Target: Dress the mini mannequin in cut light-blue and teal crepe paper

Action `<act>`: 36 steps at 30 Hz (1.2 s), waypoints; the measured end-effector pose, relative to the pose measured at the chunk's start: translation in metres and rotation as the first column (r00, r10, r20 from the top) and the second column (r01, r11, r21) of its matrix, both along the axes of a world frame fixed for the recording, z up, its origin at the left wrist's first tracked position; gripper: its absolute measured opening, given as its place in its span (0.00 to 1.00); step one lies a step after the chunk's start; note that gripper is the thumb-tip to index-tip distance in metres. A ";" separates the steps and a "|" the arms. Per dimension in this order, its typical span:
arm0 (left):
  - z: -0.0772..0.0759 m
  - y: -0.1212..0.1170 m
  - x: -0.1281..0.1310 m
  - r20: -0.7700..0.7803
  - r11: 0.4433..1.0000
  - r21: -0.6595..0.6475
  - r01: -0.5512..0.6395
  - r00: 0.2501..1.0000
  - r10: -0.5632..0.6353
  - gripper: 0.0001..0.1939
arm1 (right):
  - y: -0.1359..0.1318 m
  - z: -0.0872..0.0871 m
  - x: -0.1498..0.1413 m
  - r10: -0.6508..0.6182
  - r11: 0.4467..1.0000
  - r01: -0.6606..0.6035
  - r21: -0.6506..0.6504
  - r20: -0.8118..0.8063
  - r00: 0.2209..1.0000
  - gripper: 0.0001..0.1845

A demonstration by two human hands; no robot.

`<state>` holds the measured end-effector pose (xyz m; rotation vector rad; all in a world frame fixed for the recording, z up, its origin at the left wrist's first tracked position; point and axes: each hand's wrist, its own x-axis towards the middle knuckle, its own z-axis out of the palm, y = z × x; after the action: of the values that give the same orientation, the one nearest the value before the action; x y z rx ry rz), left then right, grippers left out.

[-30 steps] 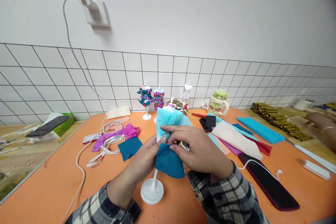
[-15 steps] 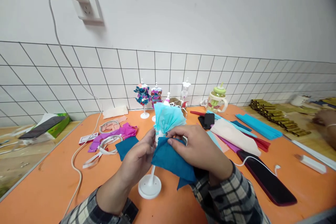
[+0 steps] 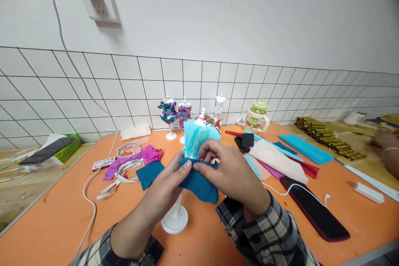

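Note:
A small white mannequin stand (image 3: 174,219) rises before me, its upper part wrapped in light-blue crepe paper (image 3: 199,135) that flares upward. Around its middle lies a dark teal crepe paper piece (image 3: 199,181). My left hand (image 3: 165,187) presses the teal piece's left end against the stand with the thumb, its other fingers behind. Thumb and fingertips of my right hand (image 3: 229,170) pinch the same piece's upper edge, just right of the left thumb. The mannequin's body is mostly hidden by paper and fingers. Another teal paper piece (image 3: 149,175) lies left of my left hand.
Two decorated mannequins (image 3: 168,112) and a bare white one (image 3: 220,104) stand at the back. A lidded cup (image 3: 258,117), blue paper strips (image 3: 307,149) and a dark phone (image 3: 314,210) are on the right. Purple paper (image 3: 134,164) and white ribbon lie left. A co-worker's hand (image 3: 388,149) shows far right.
My left thumb has come over onto the teal paper's edge. The paper's loose part has swung in and hangs closer to the stand, and my right fingers have shifted slightly up.

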<state>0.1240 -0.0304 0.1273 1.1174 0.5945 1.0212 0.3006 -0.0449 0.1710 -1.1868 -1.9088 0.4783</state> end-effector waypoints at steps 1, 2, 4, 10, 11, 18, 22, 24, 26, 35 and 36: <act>0.000 0.000 0.000 0.004 1.000 -0.004 -0.016 1.000 0.016 0.26 | 0.000 0.000 -0.001 0.002 1.000 -0.002 0.004 -0.008 1.000 0.07; -0.001 0.001 0.001 0.008 1.000 -0.008 -0.029 1.000 0.029 0.26 | -0.001 0.000 -0.001 0.002 1.000 -0.002 0.010 -0.015 1.000 0.08; -0.001 0.000 0.000 0.002 0.998 -0.009 -0.057 0.998 0.057 0.26 | -0.001 0.001 -0.001 -0.004 1.000 0.005 0.027 -0.026 1.000 0.11; -0.001 -0.003 -0.002 -0.099 0.986 0.026 -0.162 0.981 0.164 0.29 | 0.000 -0.001 -0.003 -0.027 0.995 0.029 0.093 -0.024 0.999 0.13; -0.002 -0.003 -0.002 -0.112 0.983 0.034 -0.181 0.977 0.183 0.29 | 0.000 -0.002 -0.004 -0.043 0.992 0.045 0.115 -0.021 0.999 0.13; 0.000 -0.001 0.000 0.026 0.969 0.033 -0.243 0.970 0.242 0.27 | -0.001 -0.008 -0.012 0.001 0.961 0.041 0.272 -0.154 0.988 0.02; 0.007 -0.006 0.002 0.115 0.959 -0.027 -0.281 0.952 0.282 0.24 | -0.008 -0.004 -0.011 -0.017 0.943 0.065 0.327 -0.148 0.989 0.02; 0.010 -0.008 0.003 0.133 0.958 -0.053 -0.283 0.948 0.288 0.22 | -0.010 -0.003 -0.011 -0.041 0.939 0.087 0.332 -0.143 0.989 0.03; 0.011 -0.009 0.003 0.146 0.958 -0.063 -0.279 0.947 0.286 0.20 | -0.012 -0.002 -0.011 -0.066 0.949 0.102 0.298 -0.127 0.990 0.04; 0.009 -0.006 0.002 0.187 0.973 -0.060 -0.224 0.955 0.231 0.19 | -0.008 0.002 -0.006 -0.068 0.994 0.086 0.068 -0.234 0.970 0.02; 0.008 -0.007 0.001 0.194 0.974 -0.076 -0.212 0.955 0.223 0.19 | -0.007 0.003 -0.005 -0.059 0.995 0.076 0.057 -0.255 0.965 0.02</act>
<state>0.1255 -0.0370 0.1357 0.9003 0.5869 1.2843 0.2954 -0.0524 0.1737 -1.0884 -1.6486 0.5006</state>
